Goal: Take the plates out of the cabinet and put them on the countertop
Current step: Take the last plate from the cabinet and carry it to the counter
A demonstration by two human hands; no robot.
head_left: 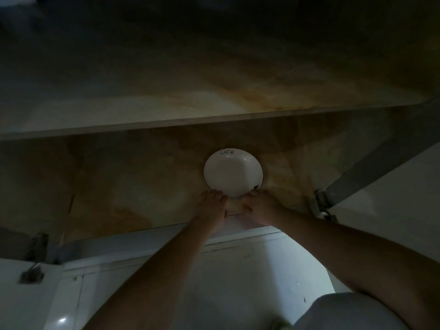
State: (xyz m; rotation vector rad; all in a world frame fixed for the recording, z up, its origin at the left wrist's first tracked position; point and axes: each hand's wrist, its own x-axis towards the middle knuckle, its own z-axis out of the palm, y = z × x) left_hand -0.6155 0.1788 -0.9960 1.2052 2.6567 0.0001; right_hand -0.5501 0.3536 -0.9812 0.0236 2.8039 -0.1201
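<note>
Two bare hands reach into a dim cabinet (pixel 100 182) toward a single white plate (pixel 233 173) lying flat on the stained lower shelf (pixel 119 198), a little way back from the shelf's front edge. The left hand (pixel 213 206) meets the plate's near rim on its left side, fingers curled at the edge; the right hand (pixel 258 203) meets the same rim on its right side, fingertips at a small dark mark on the thin dark border. Both hands are narrow and close together, touching the rim, though whether either has a full hold of the plate cannot be told in the low light. One plate is in view, and two hands with their forearms stretching up from the bottom of the frame. Handwritten dark lettering near the plate's far rim appears to read "Life". A second shelf (pixel 214 120) crosses above the plate. Two metal hinges show, one at the left (pixel 35 248) and one at the right (pixel 320 202), where an open door (pixel 381 177) angles away.
</note>
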